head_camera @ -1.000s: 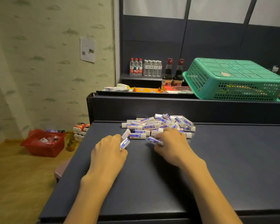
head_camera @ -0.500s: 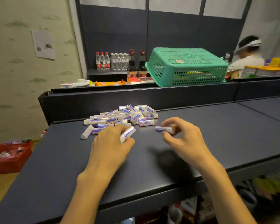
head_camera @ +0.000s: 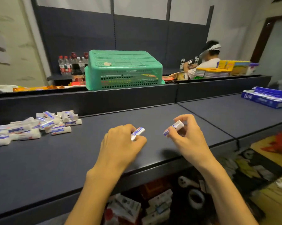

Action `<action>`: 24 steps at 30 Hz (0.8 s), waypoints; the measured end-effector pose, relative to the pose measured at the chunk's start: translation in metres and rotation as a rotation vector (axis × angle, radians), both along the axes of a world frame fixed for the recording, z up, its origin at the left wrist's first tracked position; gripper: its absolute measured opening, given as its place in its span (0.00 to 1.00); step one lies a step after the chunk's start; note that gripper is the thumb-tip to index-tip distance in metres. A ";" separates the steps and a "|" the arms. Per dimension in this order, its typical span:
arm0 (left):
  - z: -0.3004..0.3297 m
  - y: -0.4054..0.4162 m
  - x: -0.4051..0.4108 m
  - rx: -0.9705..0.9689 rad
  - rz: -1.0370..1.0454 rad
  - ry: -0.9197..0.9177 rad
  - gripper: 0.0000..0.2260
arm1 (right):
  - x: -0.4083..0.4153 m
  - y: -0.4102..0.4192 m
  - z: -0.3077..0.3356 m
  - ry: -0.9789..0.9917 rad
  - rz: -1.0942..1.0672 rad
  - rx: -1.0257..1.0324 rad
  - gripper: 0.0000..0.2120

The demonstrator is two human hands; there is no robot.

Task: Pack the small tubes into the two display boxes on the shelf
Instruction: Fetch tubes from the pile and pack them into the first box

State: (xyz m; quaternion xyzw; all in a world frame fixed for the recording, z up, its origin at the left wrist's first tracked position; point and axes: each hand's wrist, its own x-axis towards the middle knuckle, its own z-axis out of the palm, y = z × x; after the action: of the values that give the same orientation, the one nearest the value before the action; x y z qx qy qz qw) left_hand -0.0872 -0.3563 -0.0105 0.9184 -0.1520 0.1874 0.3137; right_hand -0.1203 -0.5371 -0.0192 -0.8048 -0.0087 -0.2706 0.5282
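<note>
Several small white tubes with blue and red labels lie in a loose pile (head_camera: 34, 127) at the left of the dark shelf (head_camera: 72, 159). My left hand (head_camera: 120, 143) grips one tube (head_camera: 137, 133) just above the shelf's middle. My right hand (head_camera: 187, 135) pinches another tube (head_camera: 175, 127) between thumb and fingers, a little to the right. A blue and white display box (head_camera: 265, 99) sits on the shelf's far right section. Only this one display box is in view.
An upturned green plastic basket (head_camera: 123, 70) sits on the raised ledge behind the shelf, with bottles (head_camera: 67, 65) to its left. Another person (head_camera: 203, 62) sits beyond the ledge at the right. Packaged goods (head_camera: 137, 208) fill the lower shelf below the front edge.
The view has swung right, so the pile now lies far left and the blue box has come into sight. Both hands have lifted away from the pile, each carrying a tube rightward.
</note>
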 end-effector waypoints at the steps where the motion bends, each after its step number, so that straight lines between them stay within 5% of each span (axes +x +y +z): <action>1: -0.002 -0.022 -0.002 0.014 0.001 -0.008 0.09 | -0.003 -0.021 0.000 0.007 0.001 0.014 0.10; 9: -0.007 -0.189 -0.002 0.055 -0.069 -0.036 0.10 | -0.014 -0.173 -0.001 0.064 -0.005 -0.165 0.12; 15: -0.005 -0.306 0.022 0.077 -0.171 -0.068 0.12 | 0.000 -0.282 -0.002 0.096 -0.160 -0.239 0.24; 24: 0.005 -0.459 0.083 0.076 -0.106 -0.069 0.13 | 0.054 -0.444 0.008 0.108 -0.221 -0.394 0.09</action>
State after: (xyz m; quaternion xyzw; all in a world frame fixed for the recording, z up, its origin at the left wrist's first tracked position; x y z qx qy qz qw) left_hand -0.0045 -0.8157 -0.0051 0.9132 -0.2183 0.1961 0.2827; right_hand -0.0666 -0.9809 -0.0109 -0.9018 0.0552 -0.2764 0.3276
